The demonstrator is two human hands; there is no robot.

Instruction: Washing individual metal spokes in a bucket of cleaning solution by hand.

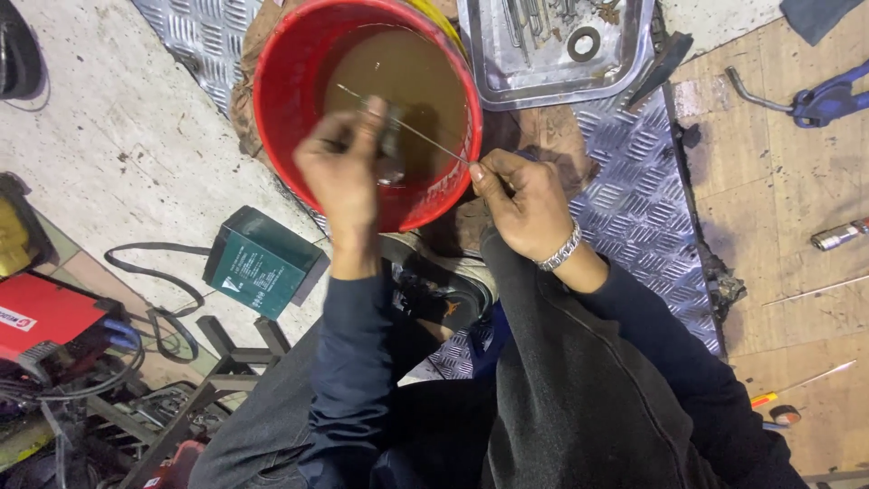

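Observation:
My left hand (342, 167) grips a small dark metal part (391, 145) over a red bucket (281, 81) filled with murky brown liquid. My right hand (523, 201), with a metal bracelet at the wrist, pinches the near end of a thin wire (416, 131). The wire runs up and left across the bucket, passing through or beside the part. Both hands hover just above the liquid at the bucket's near rim.
A metal tray (625, 68) with bolts and a washer sits behind the bucket on diamond-plate sheet (634, 208). A dark green box (262, 263) lies left, a red machine (41, 317) with cables far left. A blue-handled tool (828, 98) and thin rods (815, 290) lie on the wooden floor right.

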